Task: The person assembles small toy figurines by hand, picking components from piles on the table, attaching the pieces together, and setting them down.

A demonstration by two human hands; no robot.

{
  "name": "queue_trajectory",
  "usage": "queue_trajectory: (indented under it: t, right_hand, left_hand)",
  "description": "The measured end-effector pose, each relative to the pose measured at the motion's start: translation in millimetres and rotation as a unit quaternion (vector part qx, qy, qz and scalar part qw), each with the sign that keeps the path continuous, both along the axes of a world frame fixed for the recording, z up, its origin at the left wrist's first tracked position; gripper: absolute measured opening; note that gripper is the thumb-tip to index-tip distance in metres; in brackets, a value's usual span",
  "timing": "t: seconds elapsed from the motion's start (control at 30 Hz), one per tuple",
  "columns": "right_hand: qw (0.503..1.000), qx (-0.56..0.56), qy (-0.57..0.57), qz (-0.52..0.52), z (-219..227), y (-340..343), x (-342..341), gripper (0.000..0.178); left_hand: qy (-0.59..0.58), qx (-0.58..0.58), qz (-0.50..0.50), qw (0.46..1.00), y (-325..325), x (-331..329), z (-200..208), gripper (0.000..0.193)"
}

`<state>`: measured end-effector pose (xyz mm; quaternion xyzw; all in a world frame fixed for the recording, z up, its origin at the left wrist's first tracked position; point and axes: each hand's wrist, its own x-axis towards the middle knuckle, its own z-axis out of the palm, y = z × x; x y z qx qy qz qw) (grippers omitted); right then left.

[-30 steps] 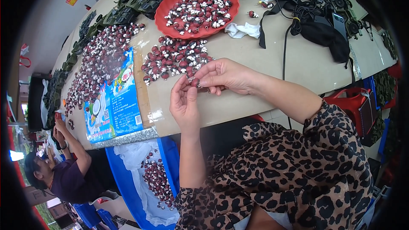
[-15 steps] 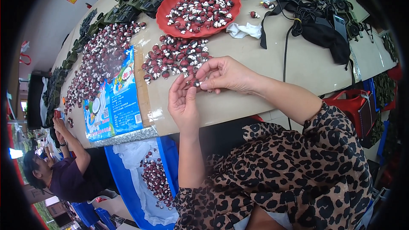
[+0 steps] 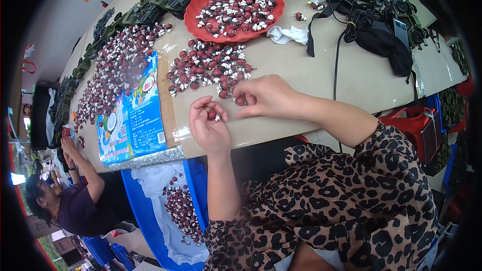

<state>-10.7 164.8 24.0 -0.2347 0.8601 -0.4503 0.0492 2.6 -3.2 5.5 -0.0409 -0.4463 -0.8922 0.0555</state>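
My left hand (image 3: 207,129) is turned palm up, its fingers curled around a small dark-red and white figurine (image 3: 212,115). To its right, low over the table, my right hand (image 3: 268,96) has thumb and fingers closing about another red figurine (image 3: 241,101); its far side is hidden by the fingers. Just beyond both hands spreads a loose pile of the same little figurines (image 3: 206,68), red-headed with white and black parts, some showing a tiny metal loop. A red scalloped bowl (image 3: 193,26) full of them stands behind that pile.
A larger figurine heap (image 3: 113,65) lies at left by a blue printed sheet (image 3: 146,135). Dark green toy vehicles (image 3: 150,12) line the far edge. At right are a black cable bundle (image 3: 354,32) and white tissue (image 3: 288,35). Below, a lined blue bin (image 3: 138,195); a co-worker (image 3: 83,211) sits left.
My hands have moved apart from where they met over one figurine. The left drew back slightly with a figurine in it; the right shifted right and lower, to another figurine by the pile.
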Motion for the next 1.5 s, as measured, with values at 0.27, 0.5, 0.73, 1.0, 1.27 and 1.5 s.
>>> queue_trajectory:
  t: [0.27, 0.5, 0.73, 1.0, 1.27, 1.5]
  right_hand:
    - [0.998, -0.043, -0.051, -0.017, 0.4, 2.7, -7.6, 0.025]
    - [0.859, -0.373, -0.351, 0.001, 7.3, -0.2, -4.4, 0.029]
    - [0.84, -0.393, -0.374, 0.01, 5.1, 1.6, -6.7, 0.024]
    - [0.807, -0.395, -0.438, 0.011, -0.6, 1.0, -7.3, 0.024]
    - [0.776, -0.41, -0.476, 0.044, -1.4, 1.9, -8.3, 0.029]
    - [0.759, -0.416, -0.495, 0.069, -2.2, 1.2, -8.8, 0.022]
  left_hand:
    - [-0.007, -0.102, 0.007, 0.995, 8.8, 2.6, 3.8, 0.017]
    - [0.012, -0.26, -0.005, 0.966, 10.8, 2.5, -0.1, 0.025]
    - [0.008, -0.259, -0.01, 0.966, 9.5, 3.5, -0.5, 0.022]
    - [0.0, -0.238, -0.011, 0.971, 8.5, 1.7, -4.3, 0.019]
    - [-0.025, -0.219, -0.005, 0.975, 13.3, 1.0, -3.3, 0.021]
    - [-0.014, -0.234, 0.003, 0.972, 10.0, 0.3, -7.2, 0.02]
